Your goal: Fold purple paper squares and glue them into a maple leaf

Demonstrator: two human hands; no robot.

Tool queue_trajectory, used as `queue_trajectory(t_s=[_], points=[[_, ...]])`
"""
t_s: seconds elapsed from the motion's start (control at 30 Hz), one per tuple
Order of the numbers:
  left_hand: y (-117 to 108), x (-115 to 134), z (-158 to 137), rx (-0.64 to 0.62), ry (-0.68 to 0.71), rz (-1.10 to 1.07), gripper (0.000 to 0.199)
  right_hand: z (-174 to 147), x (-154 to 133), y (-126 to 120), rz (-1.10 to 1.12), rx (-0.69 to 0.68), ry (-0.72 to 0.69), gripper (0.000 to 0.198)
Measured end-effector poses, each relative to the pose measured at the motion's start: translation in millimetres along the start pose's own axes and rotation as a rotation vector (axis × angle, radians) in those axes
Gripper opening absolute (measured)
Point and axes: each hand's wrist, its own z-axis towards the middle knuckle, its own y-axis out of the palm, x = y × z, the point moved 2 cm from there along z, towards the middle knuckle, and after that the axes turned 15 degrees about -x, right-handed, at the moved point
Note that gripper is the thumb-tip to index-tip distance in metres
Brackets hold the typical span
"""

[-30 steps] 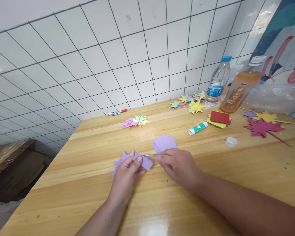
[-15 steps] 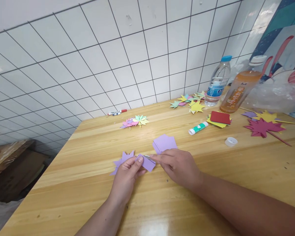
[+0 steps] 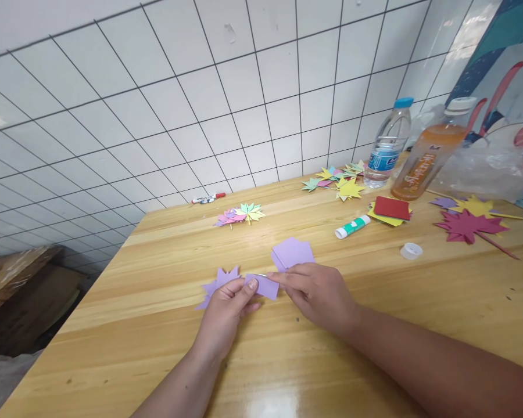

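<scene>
Pinched between the thumb and fingers of my left hand [image 3: 229, 307] is a small folded piece of purple paper [image 3: 268, 288]. My right hand [image 3: 316, 293] is closed on scissors [image 3: 261, 276]; only a thin metal blade shows at the paper's upper edge, and the handles are hidden under the hand. Beside my left hand, partly covered by it, lie purple pointed paper leaves [image 3: 222, 278]. Just beyond my right hand is a small stack of purple paper sheets [image 3: 293, 252].
A glue stick [image 3: 353, 226], its cap [image 3: 411, 251] and red paper [image 3: 392, 208] lie at the right. A water bottle [image 3: 387, 145] and an orange drink bottle [image 3: 429, 154] stand behind. Paper leaves [image 3: 248, 213] and markers [image 3: 208, 198] lie near the tiled wall.
The folded purple paper has tilted closer to level in my left hand, and less of the blade shows at its upper edge. Both hands have stayed almost in place.
</scene>
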Motion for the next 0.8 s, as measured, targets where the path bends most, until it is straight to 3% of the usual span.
queue_trajectory(t_s=[0.23, 0.43, 0.8], points=[[0.0, 0.0, 0.1, 0.049, 0.039, -0.022, 0.022, -0.9, 0.6, 1.0, -0.002, -0.004, 0.002, 0.037], [2.0, -0.3, 1.6, -0.031, 0.002, 0.062, 0.026, -1.0, 0.6, 1.6, 0.001, -0.019, -0.018, 0.036], [1.9, 0.7, -0.3, -0.047, -0.002, 0.054, 0.025, -1.6, -0.7, -0.5, 0.003, 0.009, 0.005, 0.036]])
